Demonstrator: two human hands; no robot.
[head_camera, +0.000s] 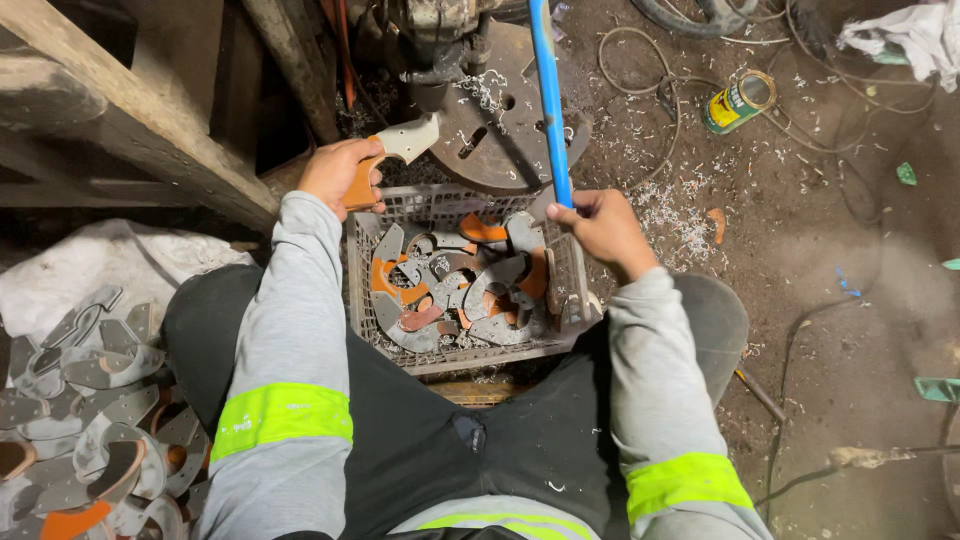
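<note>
The left hand (335, 172) is gripping a curved metal piece (395, 150) under the drill, seemingly resting on its round plate (500, 120). The right hand (600, 225) is clasping the blue lever (548, 90) above the crate (460, 350).

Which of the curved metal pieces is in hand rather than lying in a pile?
The curved piece gripped by the left hand, held up by the drill table. The others lie loose in the crate.

One head-worn camera looks steeply down from close above the seated person's lap, facing forward over a plastic crate (455, 350) between the knees to the littered floor (850, 330) beyond.
</note>
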